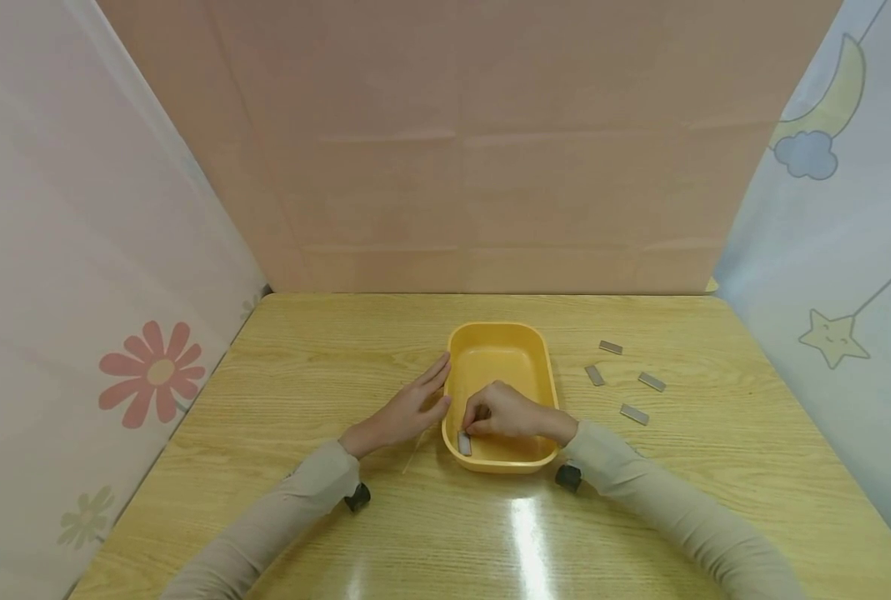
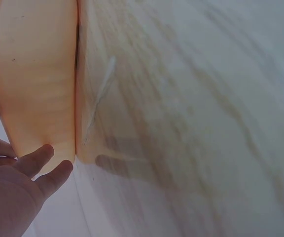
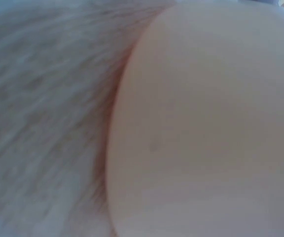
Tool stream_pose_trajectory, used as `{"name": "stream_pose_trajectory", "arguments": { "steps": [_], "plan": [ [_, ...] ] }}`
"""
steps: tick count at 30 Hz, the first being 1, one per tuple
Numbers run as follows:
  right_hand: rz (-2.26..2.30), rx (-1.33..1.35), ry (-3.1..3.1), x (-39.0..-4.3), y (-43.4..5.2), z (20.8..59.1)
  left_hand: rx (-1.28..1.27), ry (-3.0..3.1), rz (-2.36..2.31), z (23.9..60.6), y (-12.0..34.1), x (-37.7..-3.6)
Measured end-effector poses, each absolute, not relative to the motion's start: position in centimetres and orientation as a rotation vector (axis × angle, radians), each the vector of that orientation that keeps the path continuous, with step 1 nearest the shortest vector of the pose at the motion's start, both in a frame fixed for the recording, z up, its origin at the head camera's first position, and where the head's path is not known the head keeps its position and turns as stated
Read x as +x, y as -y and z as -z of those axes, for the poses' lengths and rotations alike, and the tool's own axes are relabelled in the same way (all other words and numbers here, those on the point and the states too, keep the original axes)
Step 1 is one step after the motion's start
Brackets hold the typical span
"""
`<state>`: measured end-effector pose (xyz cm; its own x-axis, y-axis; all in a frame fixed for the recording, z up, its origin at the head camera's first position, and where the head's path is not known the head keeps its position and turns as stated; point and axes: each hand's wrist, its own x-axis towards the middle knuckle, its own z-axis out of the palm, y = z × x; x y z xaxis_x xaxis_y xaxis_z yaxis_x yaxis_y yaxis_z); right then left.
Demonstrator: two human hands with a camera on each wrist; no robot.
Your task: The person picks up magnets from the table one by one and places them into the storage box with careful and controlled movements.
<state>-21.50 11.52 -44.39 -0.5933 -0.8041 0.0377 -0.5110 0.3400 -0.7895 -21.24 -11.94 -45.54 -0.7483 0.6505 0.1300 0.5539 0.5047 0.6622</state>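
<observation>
A yellow plastic tray (image 1: 543, 360) sits in the middle of the wooden table. My left hand (image 1: 411, 404) lies flat with straight fingers against the tray's left wall (image 2: 33, 84). My right hand (image 1: 501, 411) reaches into the tray's near end, its fingers curled and pinching a small grey metal strip (image 1: 463, 443) that stands at the near left corner. Several more grey metal strips (image 1: 633, 413) lie on the table to the right of the tray. The right wrist view is filled by the blurred tray wall (image 3: 206, 123) and shows no hand.
Pink and patterned screens close off the table at the back, left and right. A thin pale sliver (image 1: 412, 450) lies on the wood just left of the tray. Bare tabletop (image 1: 302, 367) stretches to the left and front.
</observation>
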Motion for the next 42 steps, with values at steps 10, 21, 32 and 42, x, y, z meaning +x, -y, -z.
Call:
{"name": "stream_pose_trajectory", "arguments": {
  "steps": [10,21,32,42],
  "plan": [
    [1.142,-1.163,-2.243,-21.5,-11.59,44.42,1.038,-2.59,-1.084,45.39,11.95,-21.14],
    [1.146,-1.163,-2.239,-21.42,-11.6,44.33,1.052,-2.587,-1.085,45.52,12.08,-21.14],
    [1.133,-1.188,-2.256,-21.56,-11.69,44.34,1.059,-2.604,-1.072,45.63,12.04,-21.21],
    [1.096,-1.185,-2.316,-22.07,-12.19,43.93,1.047,-2.608,-1.075,45.64,12.02,-21.19]
  ]
}}
